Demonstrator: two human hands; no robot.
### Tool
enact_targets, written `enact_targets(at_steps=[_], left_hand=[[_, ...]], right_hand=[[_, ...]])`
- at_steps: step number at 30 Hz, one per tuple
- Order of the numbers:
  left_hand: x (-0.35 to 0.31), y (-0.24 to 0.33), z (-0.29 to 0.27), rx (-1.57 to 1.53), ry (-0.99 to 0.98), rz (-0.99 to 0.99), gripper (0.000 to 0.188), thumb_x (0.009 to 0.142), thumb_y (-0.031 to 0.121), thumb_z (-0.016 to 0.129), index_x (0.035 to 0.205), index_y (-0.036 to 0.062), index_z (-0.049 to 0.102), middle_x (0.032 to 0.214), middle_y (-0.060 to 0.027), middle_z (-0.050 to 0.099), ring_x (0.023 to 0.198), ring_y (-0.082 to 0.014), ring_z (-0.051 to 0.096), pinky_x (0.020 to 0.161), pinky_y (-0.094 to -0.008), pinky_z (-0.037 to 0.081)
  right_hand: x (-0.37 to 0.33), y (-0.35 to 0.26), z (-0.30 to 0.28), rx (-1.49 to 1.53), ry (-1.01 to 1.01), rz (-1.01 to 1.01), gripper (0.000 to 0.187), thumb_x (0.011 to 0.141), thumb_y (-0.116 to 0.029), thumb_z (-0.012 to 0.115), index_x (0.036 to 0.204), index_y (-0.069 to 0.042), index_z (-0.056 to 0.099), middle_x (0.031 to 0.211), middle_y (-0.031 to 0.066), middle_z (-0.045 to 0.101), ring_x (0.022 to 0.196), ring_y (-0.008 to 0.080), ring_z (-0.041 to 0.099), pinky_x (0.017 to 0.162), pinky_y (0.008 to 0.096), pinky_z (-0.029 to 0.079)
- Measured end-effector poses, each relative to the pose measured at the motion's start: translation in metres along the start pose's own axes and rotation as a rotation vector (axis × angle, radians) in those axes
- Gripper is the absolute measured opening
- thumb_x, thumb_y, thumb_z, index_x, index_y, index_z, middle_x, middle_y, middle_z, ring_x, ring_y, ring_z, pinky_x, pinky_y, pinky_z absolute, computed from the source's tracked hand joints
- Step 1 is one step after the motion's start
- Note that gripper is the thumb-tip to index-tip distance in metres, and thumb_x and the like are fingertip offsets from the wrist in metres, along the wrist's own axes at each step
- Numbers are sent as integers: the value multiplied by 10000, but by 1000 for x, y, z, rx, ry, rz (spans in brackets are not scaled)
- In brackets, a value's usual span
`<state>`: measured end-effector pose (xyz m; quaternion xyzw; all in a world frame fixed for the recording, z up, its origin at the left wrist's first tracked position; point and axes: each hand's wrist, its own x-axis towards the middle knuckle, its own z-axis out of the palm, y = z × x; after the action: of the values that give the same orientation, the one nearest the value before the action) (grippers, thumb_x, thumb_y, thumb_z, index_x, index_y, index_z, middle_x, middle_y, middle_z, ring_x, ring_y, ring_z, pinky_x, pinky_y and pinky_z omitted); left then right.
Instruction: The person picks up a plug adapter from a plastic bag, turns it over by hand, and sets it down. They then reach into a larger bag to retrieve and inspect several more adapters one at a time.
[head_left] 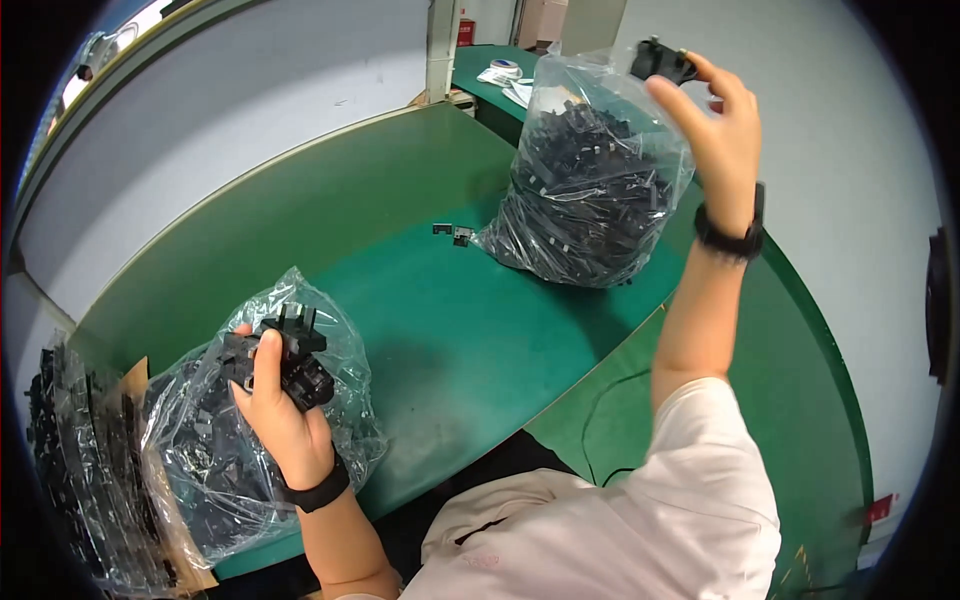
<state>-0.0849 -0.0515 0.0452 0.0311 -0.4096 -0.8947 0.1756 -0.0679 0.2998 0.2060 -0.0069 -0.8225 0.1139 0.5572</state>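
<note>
My left hand (pixel 280 415) is closed around a cluster of black plastic parts (pixel 298 340) with prongs like plugs; their exact kind is unclear. It is above a clear plastic bag (pixel 345 400) at the near left, which has more black pieces inside. Raised at the far right, my right hand (pixel 730 135) grips a black plastic part (pixel 660 62) between thumb and fingers. That part is by the upper edge of a large clear bag (pixel 600 190), which stands upright and is filled with small black pieces.
Two small black pieces (pixel 455 233) lie on the green table (pixel 430 350) beside the large bag. Stacked black strips in plastic (pixel 85 470) and cardboard (pixel 175 525) are at the far left. A tape roll (pixel 505 68) rests on the surface behind. A cable (pixel 590 420) runs across the floor.
</note>
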Motion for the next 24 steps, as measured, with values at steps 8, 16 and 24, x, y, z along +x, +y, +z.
enact_targets(at_steps=[8,16,24], left_hand=[[2,2,-3,-261,-188,-199,283,832,29,614,1101,79,542,972,-81,617,873,-193,631,749,-321,528],[-1,0,-9,-537,-618,-392,417,807,96,660,1169,130,456,1018,-183,628,893,-309,652,724,-397,561],[2,-2,-8,-539,-647,-329,405,799,116,688,1133,136,458,1037,-169,625,929,-295,644,761,-393,554]], right_hand=[[18,53,36,54,89,-66,446,835,-356,657,1118,-13,630,1033,106,637,963,188,563,855,314,433],[-99,-123,73,699,-608,-544,672,619,-417,782,1142,-30,613,1063,87,588,969,266,498,875,368,392],[-134,-151,98,889,-517,-357,735,491,-343,855,1109,-20,623,997,76,579,945,241,487,848,363,396]])
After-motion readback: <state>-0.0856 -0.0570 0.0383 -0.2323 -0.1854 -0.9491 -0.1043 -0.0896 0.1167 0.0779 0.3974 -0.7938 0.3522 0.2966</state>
